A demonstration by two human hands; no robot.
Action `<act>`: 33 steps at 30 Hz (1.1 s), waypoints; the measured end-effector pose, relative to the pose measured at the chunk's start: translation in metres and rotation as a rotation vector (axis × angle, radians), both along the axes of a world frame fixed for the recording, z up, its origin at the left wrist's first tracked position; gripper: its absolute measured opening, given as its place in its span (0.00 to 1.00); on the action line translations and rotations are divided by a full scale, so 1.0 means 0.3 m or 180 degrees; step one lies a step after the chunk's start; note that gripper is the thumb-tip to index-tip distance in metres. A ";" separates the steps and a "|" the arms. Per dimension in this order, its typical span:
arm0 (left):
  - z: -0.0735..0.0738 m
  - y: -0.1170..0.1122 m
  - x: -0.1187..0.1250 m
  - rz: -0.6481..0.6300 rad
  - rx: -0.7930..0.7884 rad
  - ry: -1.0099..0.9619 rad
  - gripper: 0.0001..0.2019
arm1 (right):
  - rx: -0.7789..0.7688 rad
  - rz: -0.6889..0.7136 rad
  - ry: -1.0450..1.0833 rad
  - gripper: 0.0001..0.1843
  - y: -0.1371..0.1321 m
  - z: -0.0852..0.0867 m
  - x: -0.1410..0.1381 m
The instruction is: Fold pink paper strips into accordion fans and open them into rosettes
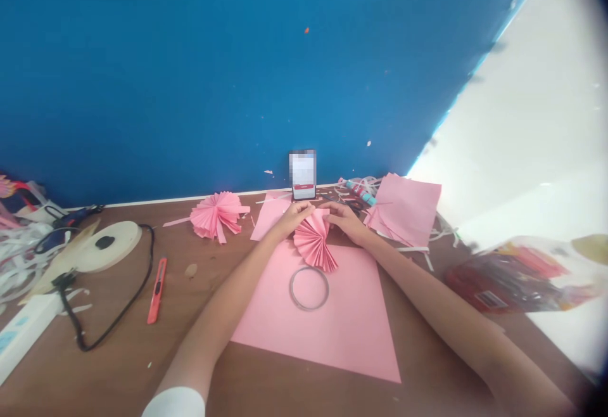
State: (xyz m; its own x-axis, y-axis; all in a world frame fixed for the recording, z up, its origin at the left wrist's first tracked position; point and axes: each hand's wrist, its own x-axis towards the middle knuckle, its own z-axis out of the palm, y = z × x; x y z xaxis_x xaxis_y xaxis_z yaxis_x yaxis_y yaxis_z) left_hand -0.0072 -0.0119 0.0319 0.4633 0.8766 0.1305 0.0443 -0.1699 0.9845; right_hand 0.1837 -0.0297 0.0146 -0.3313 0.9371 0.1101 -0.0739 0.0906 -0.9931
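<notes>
A pleated pink paper fan [316,243] is held up between my two hands, its folds spreading downward. My left hand [298,215] pinches its upper left edge. At the upper right edge, my right hand [342,219] has its fingers closed on the paper. Below the fan lies a large pink paper sheet [327,334] flat on the table. A thin metal ring [309,288] rests on that sheet, just under the fan. Another pleated pink paper piece [218,216], with strips sticking out, sits farther left near the wall.
A phone [304,175] leans against the blue wall. Pink sheets [411,208] are stacked at the right, near a plastic bag [513,271]. On the left lie a red cutter [157,290], a tape roll [116,246], a black cable [126,309] and a white power strip [28,328].
</notes>
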 end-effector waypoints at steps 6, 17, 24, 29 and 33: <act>0.001 0.002 -0.004 0.0049 -0.0204 -0.0130 0.17 | 0.0016 -0.0122 -0.0049 0.16 0.000 -0.001 -0.005; -0.010 0.012 -0.013 0.0078 -0.0677 -0.0398 0.17 | 0.0028 -0.0050 0.0073 0.16 0.009 -0.003 0.009; -0.023 0.023 -0.011 0.0207 -0.0589 -0.0446 0.16 | -0.0131 0.0098 0.0325 0.23 0.013 -0.007 0.018; -0.034 0.028 -0.004 0.0351 -0.0409 -0.0573 0.16 | -0.0108 0.0428 0.0231 0.30 -0.002 0.021 0.018; -0.047 0.032 -0.003 0.0485 -0.0245 -0.0384 0.16 | -0.0139 0.0451 0.0303 0.33 -0.004 0.022 0.017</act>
